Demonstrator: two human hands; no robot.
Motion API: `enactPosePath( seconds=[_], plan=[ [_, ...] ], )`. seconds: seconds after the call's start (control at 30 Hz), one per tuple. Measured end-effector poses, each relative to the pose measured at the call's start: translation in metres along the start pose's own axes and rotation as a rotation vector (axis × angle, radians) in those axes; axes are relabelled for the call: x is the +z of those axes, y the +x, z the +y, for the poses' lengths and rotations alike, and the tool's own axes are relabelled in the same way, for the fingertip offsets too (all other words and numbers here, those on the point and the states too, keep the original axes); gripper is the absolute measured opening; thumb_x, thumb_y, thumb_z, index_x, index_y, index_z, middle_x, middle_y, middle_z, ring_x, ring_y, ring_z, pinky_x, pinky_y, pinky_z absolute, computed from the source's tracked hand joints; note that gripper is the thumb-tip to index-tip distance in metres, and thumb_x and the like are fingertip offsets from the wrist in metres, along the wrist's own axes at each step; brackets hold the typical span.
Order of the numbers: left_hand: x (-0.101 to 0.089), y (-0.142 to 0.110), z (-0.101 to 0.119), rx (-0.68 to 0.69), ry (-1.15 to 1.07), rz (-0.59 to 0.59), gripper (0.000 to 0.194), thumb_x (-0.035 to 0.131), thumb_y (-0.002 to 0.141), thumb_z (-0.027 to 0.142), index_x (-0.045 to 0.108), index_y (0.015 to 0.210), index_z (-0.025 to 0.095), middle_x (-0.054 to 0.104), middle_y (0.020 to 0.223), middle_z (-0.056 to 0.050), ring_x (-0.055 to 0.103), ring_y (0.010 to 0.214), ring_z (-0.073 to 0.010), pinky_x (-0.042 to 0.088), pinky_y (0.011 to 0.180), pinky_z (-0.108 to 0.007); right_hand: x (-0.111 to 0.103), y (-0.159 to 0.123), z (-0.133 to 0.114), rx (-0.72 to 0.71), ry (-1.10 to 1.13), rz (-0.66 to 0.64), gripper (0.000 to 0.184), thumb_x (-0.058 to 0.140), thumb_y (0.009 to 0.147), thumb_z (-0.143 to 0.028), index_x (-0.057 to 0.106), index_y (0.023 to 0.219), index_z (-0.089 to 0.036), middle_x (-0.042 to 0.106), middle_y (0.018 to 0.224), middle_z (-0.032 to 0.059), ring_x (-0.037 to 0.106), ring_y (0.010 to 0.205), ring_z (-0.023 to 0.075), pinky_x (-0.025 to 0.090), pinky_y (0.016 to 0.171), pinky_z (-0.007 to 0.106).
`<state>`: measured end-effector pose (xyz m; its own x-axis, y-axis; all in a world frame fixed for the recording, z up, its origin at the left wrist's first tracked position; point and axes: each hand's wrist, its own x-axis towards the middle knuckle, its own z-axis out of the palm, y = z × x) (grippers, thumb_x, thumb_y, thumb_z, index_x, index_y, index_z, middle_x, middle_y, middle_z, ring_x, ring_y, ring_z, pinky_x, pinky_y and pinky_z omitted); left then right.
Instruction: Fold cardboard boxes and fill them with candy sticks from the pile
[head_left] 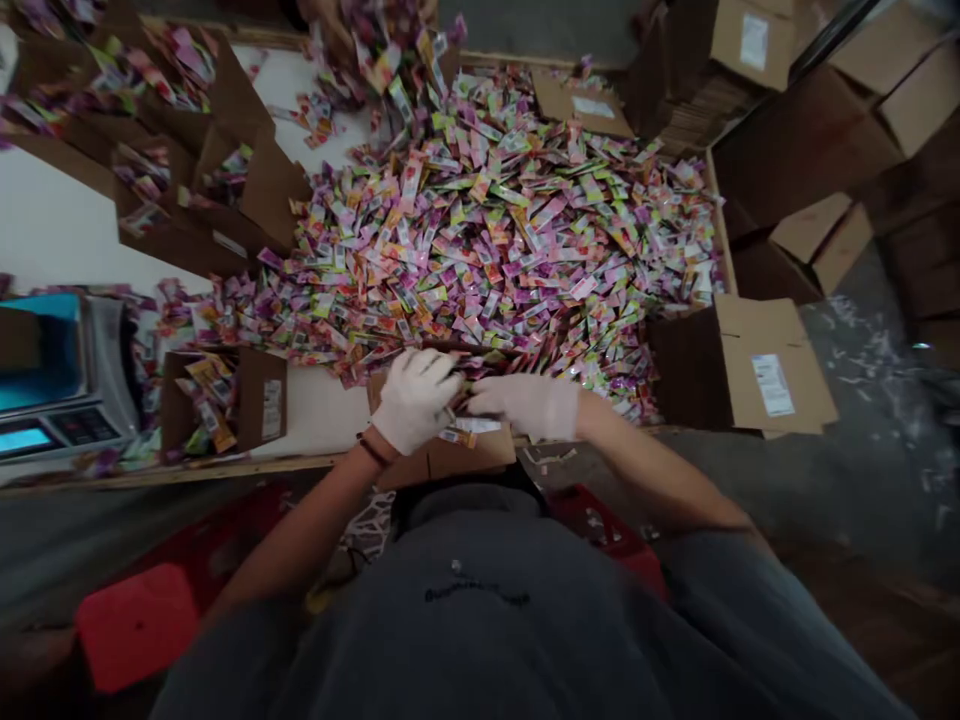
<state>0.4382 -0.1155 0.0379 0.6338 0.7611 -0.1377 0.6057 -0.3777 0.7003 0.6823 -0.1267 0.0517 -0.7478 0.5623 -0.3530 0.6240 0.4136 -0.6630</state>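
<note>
My left hand (420, 400), in a white glove, curls its fingers round some small wrapped packets (454, 392). From the other side my right hand (526, 405), gloved too, closes its fingers at the same packets; its fingertips are partly hidden. Both hands are over an open cardboard box (457, 462) at the table's near edge, just in front of my body. Several packets show below the hands by the box's white label (480, 425). A large pile of colourful packets (495, 240) spreads beyond the box.
On the left are a weighing scale (94, 375), a small box of packets (217, 400) and more filled cartons (217, 200). An open carton (772, 365) stands at the right edge, with other boxes (817, 130) behind. Another person's hand (330, 25) is among packets at the far side.
</note>
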Motion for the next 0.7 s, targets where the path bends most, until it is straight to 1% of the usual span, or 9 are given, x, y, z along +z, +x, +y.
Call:
enactPosePath(
  seconds=[0.1,0.17,0.2,0.27,0.33,0.4,0.53,0.63,0.7],
  plan=[
    [0.005,0.035,0.016,-0.054,0.240,-0.336,0.022,0.063,0.088,0.016,0.083,0.094,0.020,0.078,0.112,-0.017,0.071,0.116,-0.0343,0.048,0.111,-0.051,-0.030,-0.059,0.013,0.418,-0.051,0.149,0.029,0.055,0.096,-0.013,0.080,0.107,-0.021,0.078,0.102,0.0089,0.072,0.100,0.0247,0.055,0.096,0.037],
    [0.010,0.058,0.015,-0.116,0.302,-0.528,0.020,0.065,0.083,0.016,0.084,0.088,0.021,0.080,0.105,-0.016,0.074,0.105,-0.0335,0.053,0.099,-0.044,-0.035,-0.066,0.019,0.681,-0.146,0.156,0.019,0.062,0.096,-0.018,0.079,0.105,-0.020,0.077,0.098,0.0107,0.072,0.095,0.0272,0.055,0.091,0.038],
    [0.013,0.068,0.014,-0.130,0.321,-0.603,0.021,0.066,0.081,0.016,0.085,0.089,0.021,0.080,0.106,-0.016,0.074,0.104,-0.0343,0.054,0.096,-0.043,-0.032,-0.059,0.019,0.718,-0.183,0.139,0.017,0.066,0.095,-0.020,0.079,0.106,-0.019,0.077,0.101,0.0126,0.072,0.096,0.0282,0.055,0.091,0.038],
    [0.015,0.081,0.013,-0.140,0.354,-0.680,0.024,0.068,0.079,0.016,0.086,0.094,0.021,0.080,0.109,-0.018,0.074,0.103,-0.0366,0.054,0.092,-0.042,-0.016,-0.027,0.013,0.603,-0.224,0.113,0.020,0.068,0.096,-0.022,0.078,0.112,-0.016,0.077,0.114,0.0174,0.071,0.104,0.0296,0.054,0.095,0.039],
    [0.015,0.077,0.016,-0.191,0.404,-0.640,0.023,0.068,0.082,0.018,0.085,0.097,0.017,0.079,0.108,-0.021,0.075,0.100,-0.0378,0.055,0.088,-0.042,0.002,0.013,0.004,0.430,-0.259,0.071,0.024,0.058,0.099,-0.014,0.079,0.111,-0.012,0.076,0.119,0.0226,0.071,0.112,0.0331,0.053,0.097,0.043],
    [0.013,0.057,0.020,-0.222,0.443,-0.462,0.022,0.063,0.091,0.023,0.083,0.097,0.014,0.078,0.106,-0.022,0.075,0.099,-0.0374,0.054,0.086,-0.042,0.012,0.042,0.001,0.313,-0.222,-0.022,0.024,0.058,0.094,-0.008,0.080,0.102,-0.009,0.078,0.112,0.0241,0.072,0.111,0.0347,0.053,0.097,0.045],
    [0.011,0.007,0.019,-0.040,0.395,-0.152,0.035,0.055,0.105,0.041,0.079,0.097,0.016,0.075,0.102,-0.017,0.072,0.102,-0.0336,0.053,0.088,-0.041,-0.008,0.045,0.027,0.116,-0.012,-0.089,0.023,0.067,0.090,-0.011,0.082,0.106,-0.017,0.083,0.103,0.0090,0.075,0.099,0.0231,0.055,0.094,0.033],
    [0.019,-0.005,0.015,-0.005,0.432,-0.115,0.039,0.051,0.108,0.042,0.079,0.097,0.018,0.075,0.098,-0.014,0.071,0.098,-0.0321,0.051,0.089,-0.043,-0.045,0.020,0.077,0.117,0.137,0.163,0.032,0.060,0.092,-0.013,0.081,0.115,-0.019,0.083,0.107,0.0044,0.075,0.101,0.0194,0.056,0.097,0.031],
    [0.028,-0.002,0.011,-0.055,0.512,-0.118,0.040,0.047,0.109,0.036,0.079,0.097,0.017,0.076,0.099,-0.015,0.072,0.098,-0.0325,0.049,0.091,-0.045,-0.075,0.006,0.117,0.265,0.155,0.491,0.037,0.055,0.092,-0.011,0.079,0.119,-0.013,0.082,0.113,0.0092,0.074,0.110,0.0224,0.055,0.104,0.038]
  ],
)
